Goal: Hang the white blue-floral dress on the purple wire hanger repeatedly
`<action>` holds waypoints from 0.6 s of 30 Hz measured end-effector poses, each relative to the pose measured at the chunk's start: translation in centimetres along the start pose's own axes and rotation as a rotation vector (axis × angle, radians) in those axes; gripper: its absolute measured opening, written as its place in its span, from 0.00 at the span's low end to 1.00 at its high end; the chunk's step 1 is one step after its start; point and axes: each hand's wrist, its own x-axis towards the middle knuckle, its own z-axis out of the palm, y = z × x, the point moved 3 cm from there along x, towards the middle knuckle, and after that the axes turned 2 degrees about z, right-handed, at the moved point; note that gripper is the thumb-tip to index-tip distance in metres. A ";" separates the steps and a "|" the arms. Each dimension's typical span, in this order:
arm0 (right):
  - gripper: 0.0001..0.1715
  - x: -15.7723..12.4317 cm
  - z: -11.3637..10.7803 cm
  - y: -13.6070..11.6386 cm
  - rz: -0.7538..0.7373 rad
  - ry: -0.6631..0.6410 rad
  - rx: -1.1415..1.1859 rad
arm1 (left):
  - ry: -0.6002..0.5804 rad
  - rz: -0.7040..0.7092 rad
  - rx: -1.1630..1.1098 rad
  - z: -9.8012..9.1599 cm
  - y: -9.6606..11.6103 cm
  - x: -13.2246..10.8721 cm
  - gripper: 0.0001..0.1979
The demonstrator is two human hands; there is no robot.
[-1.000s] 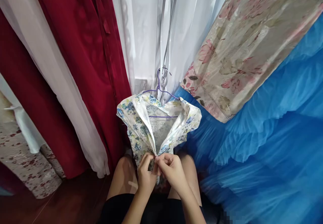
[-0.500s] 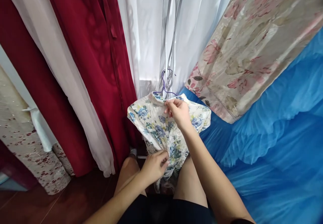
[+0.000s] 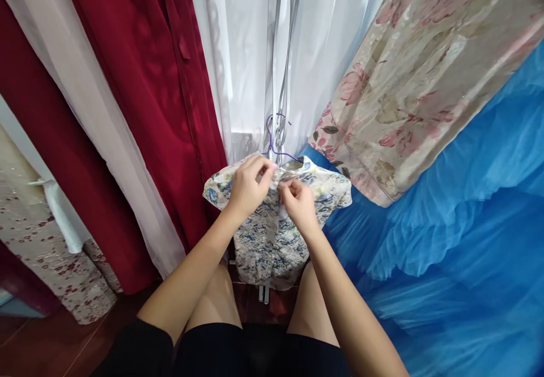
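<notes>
A small white garment with a blue flower print (image 3: 272, 238) hangs on a purple hanger (image 3: 272, 139) in front of my knees. My left hand (image 3: 249, 187) pinches the fabric at the collar, fingers closed. My right hand (image 3: 297, 201) is right beside it, also pinching the collar edge. The two hands nearly touch at the top front of the garment. The garment's front is closed and its hem falls between my legs.
Dark red (image 3: 140, 110) and white sheer dresses (image 3: 242, 54) hang at left and centre. A beige rose-print cloth (image 3: 425, 65) and a blue tulle skirt (image 3: 459, 241) fill the right. A speckled cream garment (image 3: 38, 252) hangs at far left above a dark wooden floor (image 3: 55, 348).
The garment's front went from open to closed. Both hands rose from its lower front to the collar; the left hand came up last, from the waist.
</notes>
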 end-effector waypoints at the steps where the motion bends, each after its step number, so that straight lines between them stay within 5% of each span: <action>1: 0.17 -0.3 0.1 0.8 0.014 0.004 -0.037 | 0.078 -0.030 -0.028 -0.7 -0.8 0.0 0.09; 6: 0.16 -2.9 0.6 3.5 0.143 -0.034 0.043 | 0.465 -0.420 -0.297 -4.5 -10.2 -2.1 0.11; 8: 0.14 -4.1 1.0 3.7 0.181 -0.038 0.097 | 0.614 -0.711 -0.431 -4.8 -14.3 -4.6 0.12; 10: 0.14 -5.2 1.4 3.9 0.223 -0.031 0.152 | 0.696 -0.847 -0.445 -4.4 -16.5 -7.3 0.13; 14: 0.15 -7.8 1.3 5.3 0.342 0.020 0.280 | 0.769 -0.754 -0.330 -3.5 -16.8 -10.0 0.11; 18: 0.15 -10.6 0.7 6.7 0.417 0.044 0.321 | 0.651 -0.476 -0.204 -3.9 -15.7 -8.6 0.10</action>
